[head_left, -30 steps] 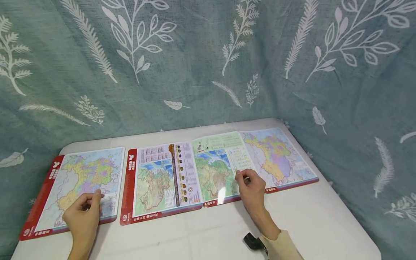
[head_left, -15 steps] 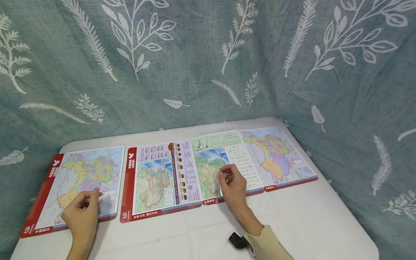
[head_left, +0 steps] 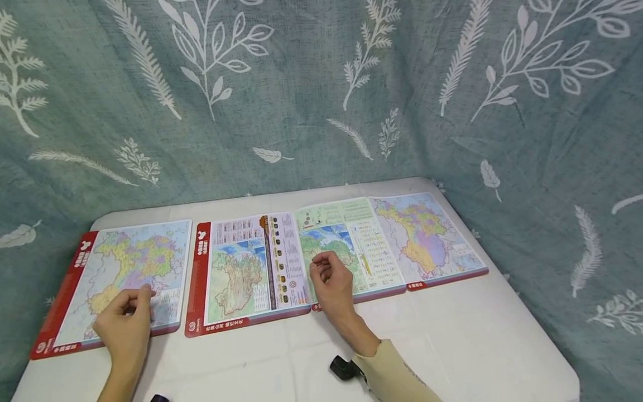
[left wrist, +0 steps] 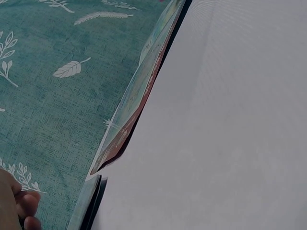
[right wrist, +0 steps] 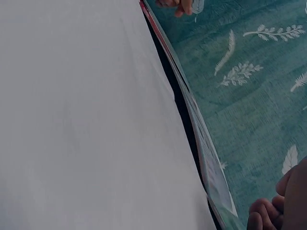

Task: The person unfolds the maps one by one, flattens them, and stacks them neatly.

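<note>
A red-edged map sheet lies at the left of the white table in the head view. My left hand hovers over its lower part, fingers loosely curled and holding nothing. To the right, a second red-edged map sheet, a green-toned map sheet and a pastel map sheet lie side by side. My right hand is above the green-toned one near its left edge, fingers loosely curled with nothing in them. Both wrist views show the hands' curled fingers in the corners, above the sheets' edges.
A white cloth covers the table. A black device sits at my right wrist, and another dark piece shows at the bottom edge. Behind hangs a teal curtain with white leaf patterns, also along the right side.
My right hand has moved left, from the border of the pastel map across the green-toned map. My left hand has stayed nearly in place. The sheets lie as before.
</note>
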`<state>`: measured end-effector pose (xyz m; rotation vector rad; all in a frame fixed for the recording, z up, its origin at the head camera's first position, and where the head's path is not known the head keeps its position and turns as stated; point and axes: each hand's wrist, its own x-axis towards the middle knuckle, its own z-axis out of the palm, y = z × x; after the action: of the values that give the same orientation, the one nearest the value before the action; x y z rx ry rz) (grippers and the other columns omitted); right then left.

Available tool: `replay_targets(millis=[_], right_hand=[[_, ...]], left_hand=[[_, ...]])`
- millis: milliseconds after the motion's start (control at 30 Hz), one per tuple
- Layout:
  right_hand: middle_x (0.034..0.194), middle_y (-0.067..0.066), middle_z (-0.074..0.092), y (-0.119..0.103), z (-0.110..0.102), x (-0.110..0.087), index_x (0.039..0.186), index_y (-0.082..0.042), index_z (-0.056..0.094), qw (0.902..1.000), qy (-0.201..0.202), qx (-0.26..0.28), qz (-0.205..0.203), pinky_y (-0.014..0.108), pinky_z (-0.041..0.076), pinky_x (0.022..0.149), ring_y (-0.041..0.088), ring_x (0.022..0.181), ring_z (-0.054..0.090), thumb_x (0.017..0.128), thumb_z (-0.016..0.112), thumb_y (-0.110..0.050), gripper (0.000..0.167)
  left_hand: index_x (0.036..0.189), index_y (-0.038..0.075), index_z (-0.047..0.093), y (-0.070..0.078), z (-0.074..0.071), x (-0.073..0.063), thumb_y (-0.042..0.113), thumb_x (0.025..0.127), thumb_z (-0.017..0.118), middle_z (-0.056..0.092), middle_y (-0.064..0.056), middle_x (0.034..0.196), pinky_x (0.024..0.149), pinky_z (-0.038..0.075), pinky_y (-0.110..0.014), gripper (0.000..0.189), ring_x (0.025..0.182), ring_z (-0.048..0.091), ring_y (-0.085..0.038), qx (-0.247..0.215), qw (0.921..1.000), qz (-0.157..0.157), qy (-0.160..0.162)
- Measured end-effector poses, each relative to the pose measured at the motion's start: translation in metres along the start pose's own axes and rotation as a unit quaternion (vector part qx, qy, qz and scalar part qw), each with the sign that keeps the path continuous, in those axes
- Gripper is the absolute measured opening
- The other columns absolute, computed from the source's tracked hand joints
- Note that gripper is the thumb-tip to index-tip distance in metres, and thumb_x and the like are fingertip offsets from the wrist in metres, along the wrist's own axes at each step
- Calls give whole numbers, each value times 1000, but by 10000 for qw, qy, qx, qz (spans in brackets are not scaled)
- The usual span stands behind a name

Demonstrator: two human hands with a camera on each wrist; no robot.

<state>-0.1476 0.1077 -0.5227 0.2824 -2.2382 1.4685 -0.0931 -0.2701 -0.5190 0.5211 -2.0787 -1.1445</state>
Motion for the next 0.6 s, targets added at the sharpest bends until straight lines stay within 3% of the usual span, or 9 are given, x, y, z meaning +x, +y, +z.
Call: replay_targets(millis=[267,600], right_hand=[[87,2,69,-11,32,-6,104,-4,65,9983,-532,220,-112,22,54,61,10,68,63,95,67,-2,9],[85,4,69,-20,54,-14,104,-1,66,9963,-693,483,-146,21,54,62,9,69,63,95,68,-1,10]], left_hand=[[81,3,78,-3,-3,3,22,98,75,54,22,54,51,33,-12,25,49,47,4,-15,10000,32,51],[83,-1,79,-11,-11,14,20,98,74,51,35,58,50,32,-8,26,47,45,10,124,9992,56,364]])
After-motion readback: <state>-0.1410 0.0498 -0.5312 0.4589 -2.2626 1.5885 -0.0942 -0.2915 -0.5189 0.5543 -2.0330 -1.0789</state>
